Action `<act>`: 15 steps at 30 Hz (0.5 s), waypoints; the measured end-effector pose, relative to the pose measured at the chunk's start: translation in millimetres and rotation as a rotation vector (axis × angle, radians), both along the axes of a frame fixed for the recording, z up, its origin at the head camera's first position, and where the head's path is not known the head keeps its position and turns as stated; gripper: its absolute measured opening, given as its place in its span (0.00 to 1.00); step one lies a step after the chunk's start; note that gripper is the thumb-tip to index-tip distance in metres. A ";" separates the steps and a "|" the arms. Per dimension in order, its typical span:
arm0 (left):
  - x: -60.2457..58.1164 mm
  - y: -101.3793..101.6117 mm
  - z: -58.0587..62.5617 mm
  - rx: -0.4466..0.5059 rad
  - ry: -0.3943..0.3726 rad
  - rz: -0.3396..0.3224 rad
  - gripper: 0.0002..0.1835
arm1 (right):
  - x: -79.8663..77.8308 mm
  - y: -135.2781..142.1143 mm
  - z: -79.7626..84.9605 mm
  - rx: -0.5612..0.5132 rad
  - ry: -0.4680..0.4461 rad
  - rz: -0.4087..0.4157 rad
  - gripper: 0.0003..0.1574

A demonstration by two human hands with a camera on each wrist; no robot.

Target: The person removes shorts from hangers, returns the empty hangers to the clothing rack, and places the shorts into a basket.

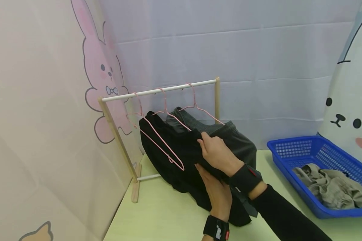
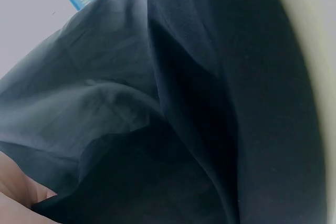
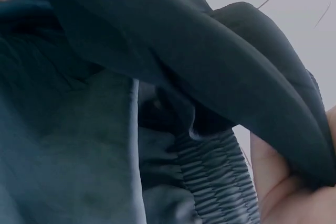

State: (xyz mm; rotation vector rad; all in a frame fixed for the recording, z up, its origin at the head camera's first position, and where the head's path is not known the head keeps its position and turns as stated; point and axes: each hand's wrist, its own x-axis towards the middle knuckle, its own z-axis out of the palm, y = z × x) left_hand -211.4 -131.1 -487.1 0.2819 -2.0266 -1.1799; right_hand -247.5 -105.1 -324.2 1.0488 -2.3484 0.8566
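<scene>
A black garment [image 1: 169, 150] hangs over the middle pink hanger [image 1: 178, 121] on a small rack. My right hand [image 1: 218, 152] pinches its upper edge near the hanger's right end. Lower down, my left hand [image 1: 217, 192] holds the same cloth, its fingers partly hidden by the folds. Behind hangs a dark grey garment [image 1: 241, 144] with a gathered elastic waistband [image 3: 215, 177], on another pink hanger [image 1: 209, 114]. In the left wrist view, black cloth [image 2: 273, 103] fills the right side beside greyer cloth [image 2: 79, 93].
A bare pink hanger [image 1: 163, 140] hangs in front of the black garment. The rack has a white rail [image 1: 181, 87] and wooden posts [image 1: 117, 137]. At right, a blue basket [image 1: 285, 177] holds a crumpled beige garment [image 1: 335, 187]. Curtains stand behind and left of the pale green table [image 1: 157, 214].
</scene>
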 end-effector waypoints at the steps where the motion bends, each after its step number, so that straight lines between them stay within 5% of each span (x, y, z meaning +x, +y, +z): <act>1: 1.4 -0.1 -0.2 0.000 0.011 -0.009 0.56 | 0.2 -0.3 -0.8 -0.006 0.005 -0.003 0.14; 15: 13.5 -8.8 7.5 0.007 -0.005 -0.063 0.55 | 5.5 -3.6 -0.1 -0.047 0.052 -0.026 0.13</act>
